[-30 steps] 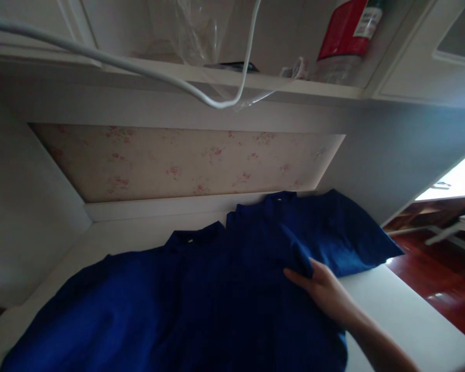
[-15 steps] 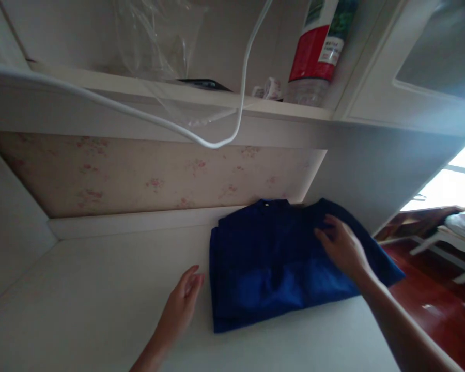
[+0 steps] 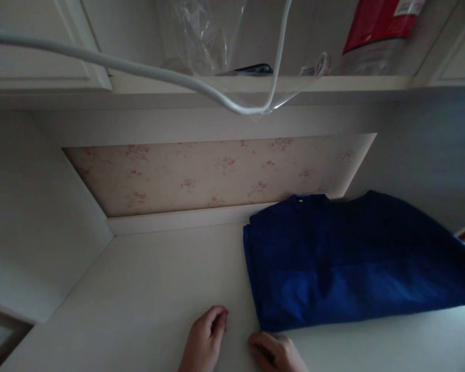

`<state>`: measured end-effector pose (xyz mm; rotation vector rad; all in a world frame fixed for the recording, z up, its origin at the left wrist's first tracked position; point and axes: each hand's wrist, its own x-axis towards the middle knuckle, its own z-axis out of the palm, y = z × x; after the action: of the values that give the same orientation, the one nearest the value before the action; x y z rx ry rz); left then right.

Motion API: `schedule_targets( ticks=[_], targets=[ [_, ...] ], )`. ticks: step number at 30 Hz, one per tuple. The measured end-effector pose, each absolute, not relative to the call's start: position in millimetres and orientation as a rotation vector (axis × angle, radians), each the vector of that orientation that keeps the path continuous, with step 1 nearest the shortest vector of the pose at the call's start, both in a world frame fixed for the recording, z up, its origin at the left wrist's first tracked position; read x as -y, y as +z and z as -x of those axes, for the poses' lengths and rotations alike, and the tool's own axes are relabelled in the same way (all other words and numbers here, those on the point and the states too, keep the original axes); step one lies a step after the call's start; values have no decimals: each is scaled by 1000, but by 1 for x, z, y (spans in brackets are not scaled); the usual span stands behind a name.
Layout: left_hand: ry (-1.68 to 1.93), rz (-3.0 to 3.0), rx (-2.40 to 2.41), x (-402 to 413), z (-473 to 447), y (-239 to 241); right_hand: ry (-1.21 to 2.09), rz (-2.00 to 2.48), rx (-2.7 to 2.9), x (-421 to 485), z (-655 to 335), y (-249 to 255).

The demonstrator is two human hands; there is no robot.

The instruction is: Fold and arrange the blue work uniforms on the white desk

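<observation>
A dark blue shirt [image 3: 344, 263] lies folded into a rectangle on the white desk top [image 3: 147, 289], at the right, its collar toward the back wall. My left hand [image 3: 205, 338] rests on the desk near the front edge, fingers curled, holding nothing, a little left of the shirt's near left corner. My right hand [image 3: 277, 352] lies just below that corner, fingers bent, touching or almost touching the cloth edge; I cannot tell whether it pinches the fabric.
A shelf [image 3: 256, 82] above the desk carries a clear plastic bag [image 3: 201, 31], a dark flat object [image 3: 251, 68] and a red-labelled bottle [image 3: 375, 31]. A white cable [image 3: 170, 77] droops in front of it. Floral wallpaper [image 3: 217, 170] backs the desk alcove.
One second ago the shirt lay spread wide; it was folded into a compact rectangle. Both hands have since drawn back to the desk's front edge by the shirt's near left corner.
</observation>
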<state>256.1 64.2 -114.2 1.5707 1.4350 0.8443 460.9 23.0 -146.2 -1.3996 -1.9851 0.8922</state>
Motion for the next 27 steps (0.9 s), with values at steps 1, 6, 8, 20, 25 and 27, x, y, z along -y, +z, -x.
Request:
schedule_targets(
  ticks=[1,6,8,20,25,27],
  targets=[
    [830,-1608,-1419,-63,-257,-115,919,1412,1953,-24,-462,-138],
    [797,-1749,-1389,-56,-255,-122,965,1470,1870,-21,-460,-122],
    [793,-1795,-1381,-54,-255,-124,969,1485,1848,-19,-458,-122],
    [788,-1947,-1400,-49,-258,-122,991,1478,1836,-18,-459,-123],
    [801,-1861,-1455,-50,-263,-114,971,1454,1795,-15,-457,-122],
    [826,-1789,-1492,-51,-278,-105,932,1426,1684,-11,-461,-122]
  ],
)
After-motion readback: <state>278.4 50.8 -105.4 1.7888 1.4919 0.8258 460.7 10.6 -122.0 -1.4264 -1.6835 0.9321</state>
